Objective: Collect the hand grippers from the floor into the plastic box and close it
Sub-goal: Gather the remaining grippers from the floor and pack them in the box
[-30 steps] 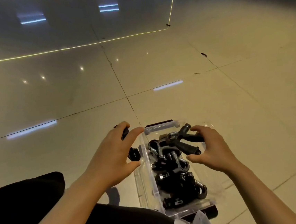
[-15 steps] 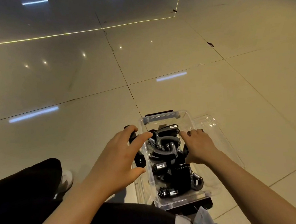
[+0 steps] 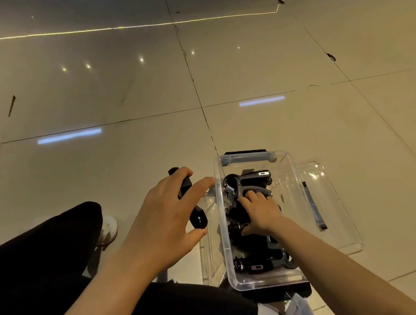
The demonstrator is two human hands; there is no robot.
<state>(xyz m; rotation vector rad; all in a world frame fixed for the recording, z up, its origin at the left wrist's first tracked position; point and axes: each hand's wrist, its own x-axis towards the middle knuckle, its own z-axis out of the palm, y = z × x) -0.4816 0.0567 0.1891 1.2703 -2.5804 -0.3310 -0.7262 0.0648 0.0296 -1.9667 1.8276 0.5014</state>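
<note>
**One gripper in hand, lid yet to go on**

Down inside the clear plastic box [image 3: 287, 165], the right hand [image 3: 259, 213] lies on the heap of hand grippers [image 3: 250, 183], its fingers curled over the grey handle of the topmost one; whether it grips that handle or only presses it into place cannot be told from the head view. Just left of the box, and a little above the floor, the left hand [image 3: 162, 222] holds one more black hand gripper [image 3: 194, 209], fingers wrapped over the upper handle and the thumb under the rounded lower end.

The box stands on the tiled floor [image 3: 119, 94] close in front of the person, its near end by the dark trouser leg [image 3: 46, 261]. It looks well filled: black and grey grippers, one with a bright coil spring, are stacked from the near wall almost to the far one, leaving a small gap at the far end. The transparent lid [image 3: 334, 208] lies flat on the floor against the right side of the box, with a dark clasp strip visible on it.

No other gripper shows on the tiles in view, so by the look of it the collecting is nearly over. What remains, as I judge it, is to drop the left hand's piece into the box, settle the pile low enough for the rim, then fit the lid and fasten it.
</note>
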